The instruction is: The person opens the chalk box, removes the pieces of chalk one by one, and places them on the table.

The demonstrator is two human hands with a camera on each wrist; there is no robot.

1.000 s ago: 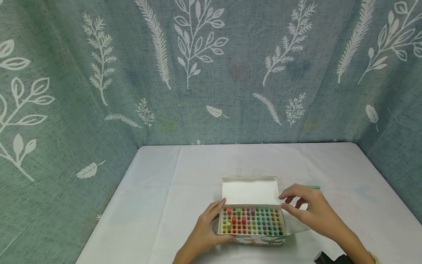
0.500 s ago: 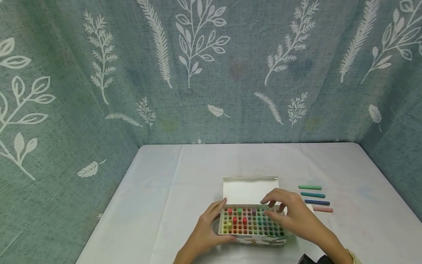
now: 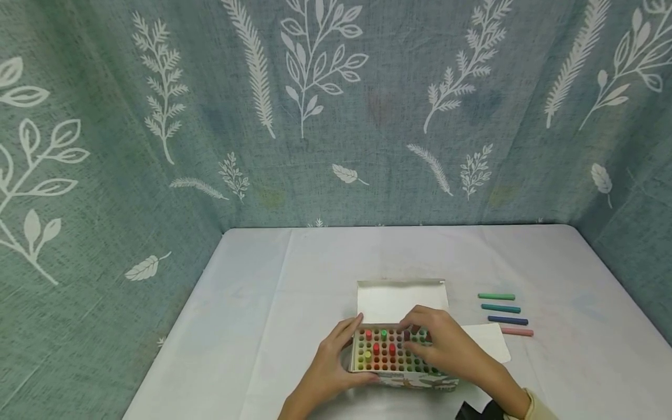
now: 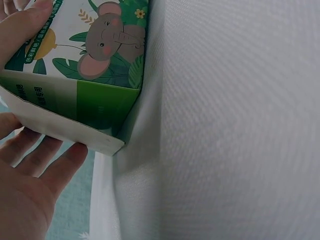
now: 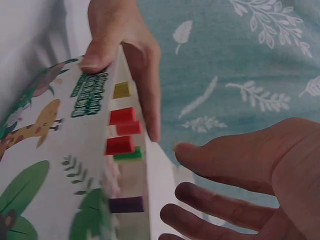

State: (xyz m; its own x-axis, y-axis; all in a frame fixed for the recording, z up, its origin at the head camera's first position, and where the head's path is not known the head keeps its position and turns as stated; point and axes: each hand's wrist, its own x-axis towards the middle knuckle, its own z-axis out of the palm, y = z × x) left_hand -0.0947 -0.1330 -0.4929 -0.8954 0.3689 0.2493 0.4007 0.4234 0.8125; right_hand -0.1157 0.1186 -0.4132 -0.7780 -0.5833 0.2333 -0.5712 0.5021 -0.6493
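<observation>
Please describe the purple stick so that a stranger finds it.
On the white table, find the open box. Standing in it, nearest the right hand, is the purple stick. Its colour sets it apart from its neighbours: red sticks, a green stick and a yellow stick.

I record one box [image 3: 417,381], open, its white lid [image 3: 396,297] tipped back, its front printed with animals; my left hand [image 3: 332,363] grips its left end. Three red sticks [image 3: 375,348], one green stick [image 3: 384,335], one yellow stick [image 3: 367,356] and one purple stick [image 5: 126,204] project from it, the last nearest my right hand [image 3: 441,341].
</observation>
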